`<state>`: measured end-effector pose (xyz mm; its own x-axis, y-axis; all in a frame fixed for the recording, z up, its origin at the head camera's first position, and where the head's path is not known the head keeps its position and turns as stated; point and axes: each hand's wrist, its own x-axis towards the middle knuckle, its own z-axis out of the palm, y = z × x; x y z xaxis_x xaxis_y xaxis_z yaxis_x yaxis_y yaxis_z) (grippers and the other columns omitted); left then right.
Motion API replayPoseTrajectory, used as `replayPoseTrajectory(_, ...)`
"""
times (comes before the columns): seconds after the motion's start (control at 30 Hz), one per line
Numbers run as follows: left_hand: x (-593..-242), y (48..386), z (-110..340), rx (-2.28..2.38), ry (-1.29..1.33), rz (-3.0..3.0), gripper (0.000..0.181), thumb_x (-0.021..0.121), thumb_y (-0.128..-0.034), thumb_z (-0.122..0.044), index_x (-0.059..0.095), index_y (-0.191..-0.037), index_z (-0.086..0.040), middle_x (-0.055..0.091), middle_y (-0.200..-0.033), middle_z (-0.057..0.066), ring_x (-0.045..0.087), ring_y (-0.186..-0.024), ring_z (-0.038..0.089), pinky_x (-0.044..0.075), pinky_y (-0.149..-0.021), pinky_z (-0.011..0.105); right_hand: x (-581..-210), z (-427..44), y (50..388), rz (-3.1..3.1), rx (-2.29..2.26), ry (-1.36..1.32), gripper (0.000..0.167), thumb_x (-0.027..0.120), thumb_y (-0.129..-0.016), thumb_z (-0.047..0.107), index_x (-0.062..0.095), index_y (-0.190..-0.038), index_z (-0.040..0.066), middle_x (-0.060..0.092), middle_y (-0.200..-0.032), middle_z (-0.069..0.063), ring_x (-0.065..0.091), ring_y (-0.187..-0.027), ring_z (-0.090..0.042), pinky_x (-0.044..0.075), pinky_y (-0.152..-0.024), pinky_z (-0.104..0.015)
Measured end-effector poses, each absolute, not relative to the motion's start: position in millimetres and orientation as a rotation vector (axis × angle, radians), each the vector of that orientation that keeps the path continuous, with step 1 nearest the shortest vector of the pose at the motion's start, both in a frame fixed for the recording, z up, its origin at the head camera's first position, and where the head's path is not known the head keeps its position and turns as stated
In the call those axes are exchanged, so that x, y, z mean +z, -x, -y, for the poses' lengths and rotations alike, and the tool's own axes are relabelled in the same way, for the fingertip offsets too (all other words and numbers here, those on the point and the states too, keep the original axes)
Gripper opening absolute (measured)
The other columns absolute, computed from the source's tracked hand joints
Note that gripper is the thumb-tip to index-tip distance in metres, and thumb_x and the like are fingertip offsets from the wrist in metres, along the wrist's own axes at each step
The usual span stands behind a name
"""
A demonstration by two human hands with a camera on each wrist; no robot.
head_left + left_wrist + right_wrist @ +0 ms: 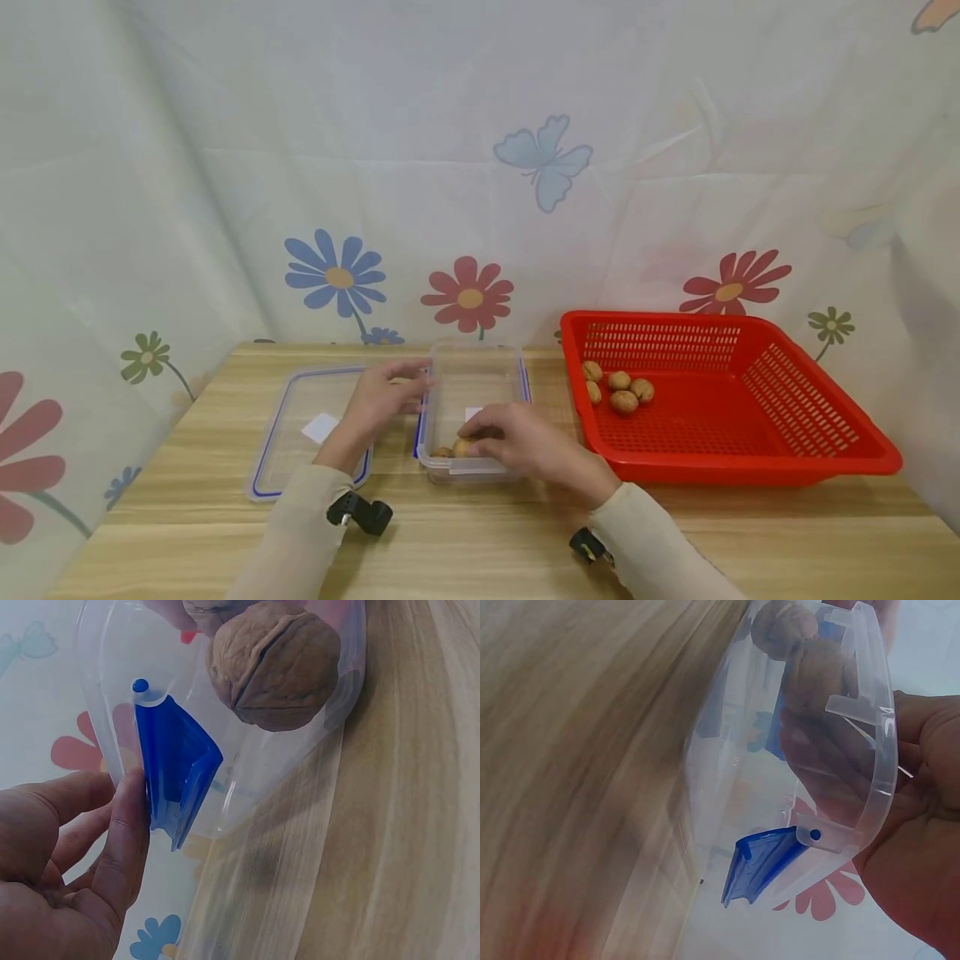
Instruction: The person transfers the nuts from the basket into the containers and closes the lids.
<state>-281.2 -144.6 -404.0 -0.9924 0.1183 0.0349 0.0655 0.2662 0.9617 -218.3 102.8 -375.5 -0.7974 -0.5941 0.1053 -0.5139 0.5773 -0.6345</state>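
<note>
Walnut (pixel 462 447): pinched it between the thumb and curled fingers of the right hand (pixel 513 433), down inside the near end of a clear plastic box (pixel 480 367). Had a second walnut (pixel 442 452) lying just left of it, near the box's front left corner. Held the left hand (pixel 377 398) at the box's left side, fingers loosely bent and a little spread, fingertips touching the wall beside a blue clip (pixel 176 761) in the left wrist view. Could not tell the firmness of that touch. Saw another blue clip (pixel 761 866) on the box in the right wrist view. Wore pale sleeves (pixel 292 525) on both arms. Left of the box, noted a clear lid (pixel 273 467) edged in blue, lying flat, partly beneath the left hand and wrist, with a white square (pixel 320 427) on it. To the right, saw a red basket (pixel 832 400) with five walnuts (pixel 624 402) gathered toward its left side. Had box, lid and basket all on a wood-grain table (pixel 480 542). Beyond, saw a pale cloth (pixel 420 125) printed with flowers (pixel 467 296) and a blue butterfly (pixel 547 158).
</note>
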Motion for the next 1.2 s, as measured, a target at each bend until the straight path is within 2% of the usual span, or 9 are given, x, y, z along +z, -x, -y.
replayPoseTrajectory(0.3,-403.4,281.9,144.5,1.882,-0.177,-2.456,0.042,0.071,-0.1027,-0.014,0.066,-0.142,-0.001,0.066,-0.131,0.024,0.075,-0.095,0.027,0.064,-0.080,0.033,-373.0,-99.6,219.6,-2.670,-0.961,0.926,0.020,0.078,-0.097,0.006,0.082,-0.116,0.008,0.078,-0.110,0.001,0.065,-0.097,-0.018,0.058,-0.098,-0.043)
replayPoseTrajectory(1.2,-404.7,282.7,143.7,1.886,-0.160,-2.458,0.041,0.071,-0.1029,-0.014,0.067,-0.142,-0.003,0.066,-0.132,0.022,0.073,-0.098,0.026,0.064,-0.080,0.032,-368.2,-98.1,221.4,-2.657,-0.829,0.909,0.018,0.076,-0.098,0.006,0.083,-0.114,0.009,0.078,-0.104,0.002,0.064,-0.094,-0.018,0.057,-0.098,-0.041)
